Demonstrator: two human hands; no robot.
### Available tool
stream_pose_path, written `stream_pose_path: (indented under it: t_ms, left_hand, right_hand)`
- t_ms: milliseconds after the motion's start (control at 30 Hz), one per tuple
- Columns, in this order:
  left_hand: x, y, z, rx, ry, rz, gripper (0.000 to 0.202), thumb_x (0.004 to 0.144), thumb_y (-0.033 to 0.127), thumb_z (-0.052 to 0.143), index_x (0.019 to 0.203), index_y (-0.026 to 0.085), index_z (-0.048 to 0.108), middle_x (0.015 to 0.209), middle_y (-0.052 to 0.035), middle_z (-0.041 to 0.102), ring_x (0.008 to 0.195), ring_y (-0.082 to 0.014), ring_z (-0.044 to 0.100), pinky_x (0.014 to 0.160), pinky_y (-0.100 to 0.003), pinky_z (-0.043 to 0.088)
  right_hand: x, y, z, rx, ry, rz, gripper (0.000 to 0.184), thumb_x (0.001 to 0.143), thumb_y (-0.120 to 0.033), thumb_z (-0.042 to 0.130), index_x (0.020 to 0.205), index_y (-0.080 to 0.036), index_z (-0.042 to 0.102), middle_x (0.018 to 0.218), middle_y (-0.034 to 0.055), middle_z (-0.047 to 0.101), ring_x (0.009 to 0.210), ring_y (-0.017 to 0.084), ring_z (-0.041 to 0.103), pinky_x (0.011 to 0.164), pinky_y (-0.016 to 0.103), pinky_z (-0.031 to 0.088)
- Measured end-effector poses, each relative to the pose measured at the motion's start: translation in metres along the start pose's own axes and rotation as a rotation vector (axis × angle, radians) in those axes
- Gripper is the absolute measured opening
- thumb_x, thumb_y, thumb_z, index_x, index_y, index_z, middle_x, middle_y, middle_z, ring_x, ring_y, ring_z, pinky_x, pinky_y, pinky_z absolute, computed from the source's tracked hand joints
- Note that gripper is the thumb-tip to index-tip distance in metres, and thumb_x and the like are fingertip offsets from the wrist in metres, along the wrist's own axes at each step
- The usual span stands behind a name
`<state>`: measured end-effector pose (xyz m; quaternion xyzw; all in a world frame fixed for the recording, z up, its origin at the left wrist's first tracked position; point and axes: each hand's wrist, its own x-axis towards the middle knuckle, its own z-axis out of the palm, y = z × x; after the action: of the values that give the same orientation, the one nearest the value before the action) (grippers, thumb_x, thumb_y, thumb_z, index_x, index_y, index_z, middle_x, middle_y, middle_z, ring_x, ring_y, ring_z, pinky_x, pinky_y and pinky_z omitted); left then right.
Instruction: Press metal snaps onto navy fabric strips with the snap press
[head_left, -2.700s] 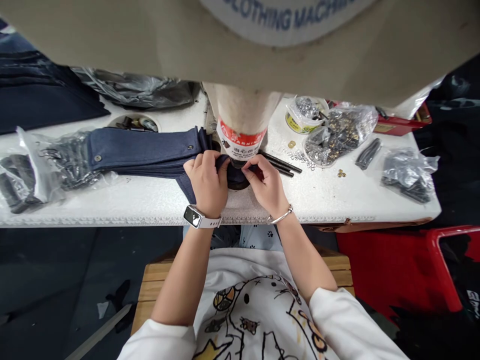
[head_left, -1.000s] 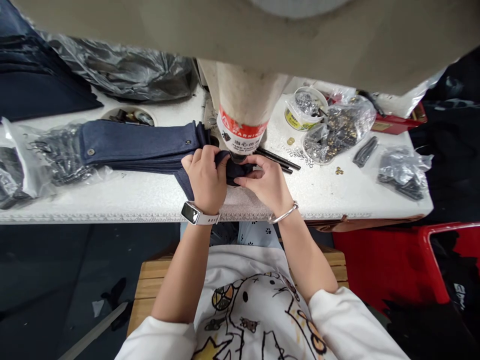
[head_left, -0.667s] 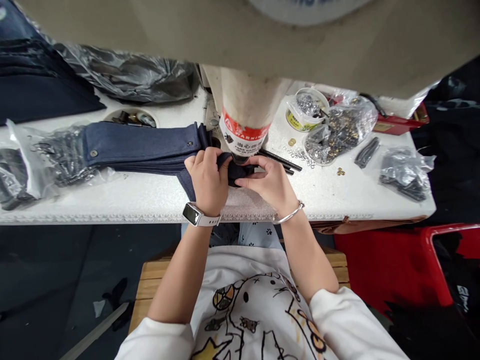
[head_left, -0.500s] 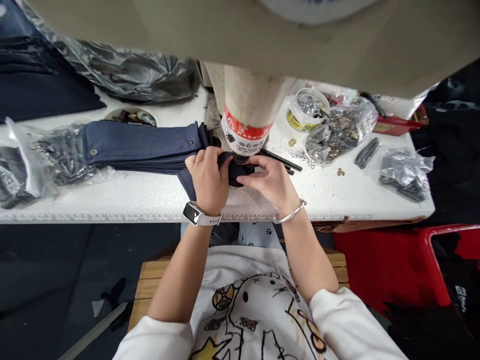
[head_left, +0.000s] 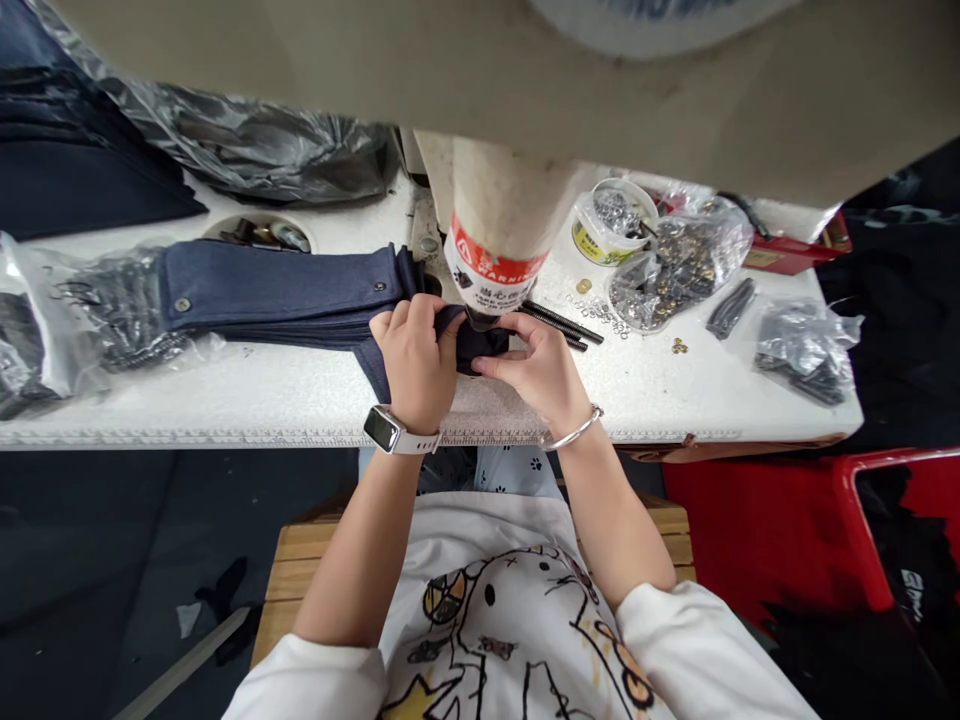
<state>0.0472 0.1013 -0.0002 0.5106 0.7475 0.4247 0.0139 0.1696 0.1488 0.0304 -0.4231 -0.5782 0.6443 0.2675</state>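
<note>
A dark navy fabric piece [head_left: 484, 347] lies under the white press head [head_left: 493, 240], which carries a red warning label. My left hand [head_left: 416, 360] is closed on its left part, thumb and fingers pressed together near the press tip. On the other side, my right hand [head_left: 546, 372] pinches the fabric's right edge between thumb and fingers. Left of my hands is a stack of folded navy fabric pieces [head_left: 281, 285], the top one showing a metal snap at each end. The exact spot beneath the press tip is hidden by the head and fabric.
Two black springs [head_left: 562, 325] lie right of the press. Beyond them are loose metal rings [head_left: 604, 315], a tub of small parts [head_left: 615, 220] and a bag of fasteners [head_left: 679, 260]. Plastic bags [head_left: 124, 320] sit at left. The machine body [head_left: 337, 60] overhangs the white table [head_left: 300, 390].
My right hand has shifted very slightly left against the fabric edge. My left hand keeps its hold, and the fabric stays under the press head. The whole view has tilted a little.
</note>
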Motion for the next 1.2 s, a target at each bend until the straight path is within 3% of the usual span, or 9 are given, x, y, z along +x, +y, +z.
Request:
stream_pose_path:
  t_ms: [1200]
  left_hand:
    - [0.0016, 0.0028, -0.002, -0.027, 0.003, -0.035, 0.011, 0.087, 0.027, 0.045, 0.076, 0.025, 0.046, 0.077, -0.0039, 0.063, 0.077, -0.0224, 0.057, 0.077, -0.042, 0.035]
  right_hand:
    - [0.0022, 0.0036, -0.0028, 0.077, -0.037, 0.044, 0.039, 0.055, -0.012, 0.071, 0.092, -0.017, 0.061, 0.082, -0.0007, 0.064, 0.059, 0.011, 0.063, 0.063, 0.028, 0.055]
